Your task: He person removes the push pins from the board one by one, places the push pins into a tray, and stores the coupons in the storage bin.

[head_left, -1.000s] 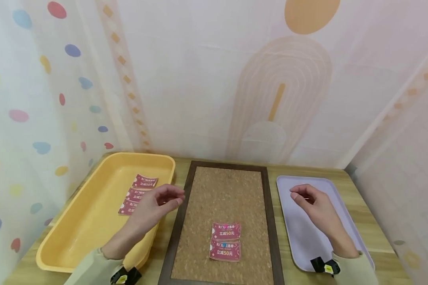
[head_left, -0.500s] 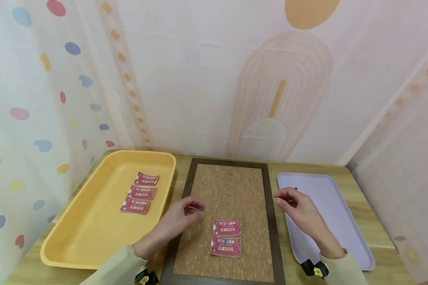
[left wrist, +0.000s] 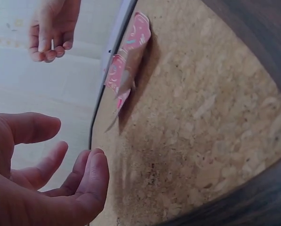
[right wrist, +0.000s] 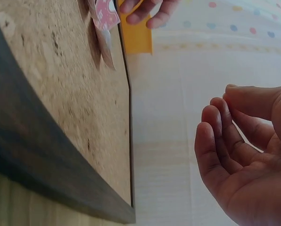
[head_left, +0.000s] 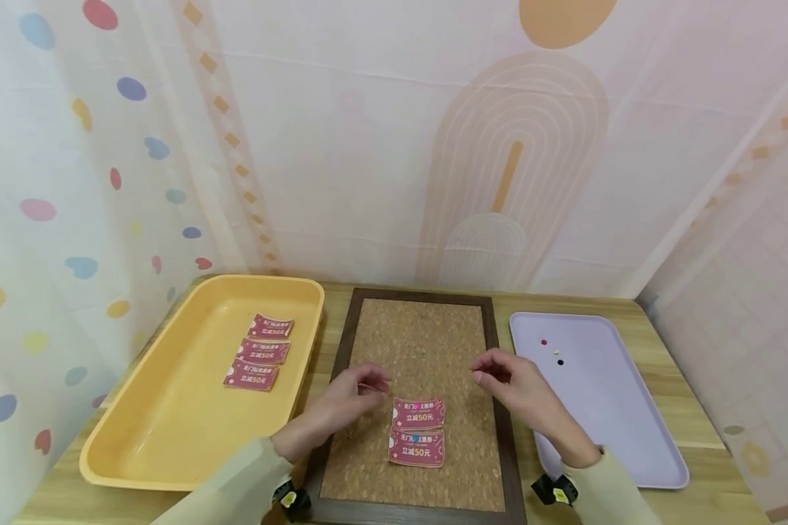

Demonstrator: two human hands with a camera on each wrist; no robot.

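Observation:
Two pink printed coupons are on the cork board, one above the other. A magenta spot and a blue spot show on them, perhaps pins. Their edges stand off the cork in the left wrist view. My left hand hovers over the board left of them, fingers loosely curved, nothing visible between them. Over the board's right edge floats my right hand, fingers curled loosely, thumb near the index tip in the right wrist view. I see nothing plainly held there.
A yellow tray on the left contains several pink coupons in a column. The lilac tray at right bears a red, a pale and a black small piece. A dark frame borders the board.
Both hands have moved inward over the board, the left from above the yellow tray, the right from above the lilac tray. The coupons and small pieces they covered now show.

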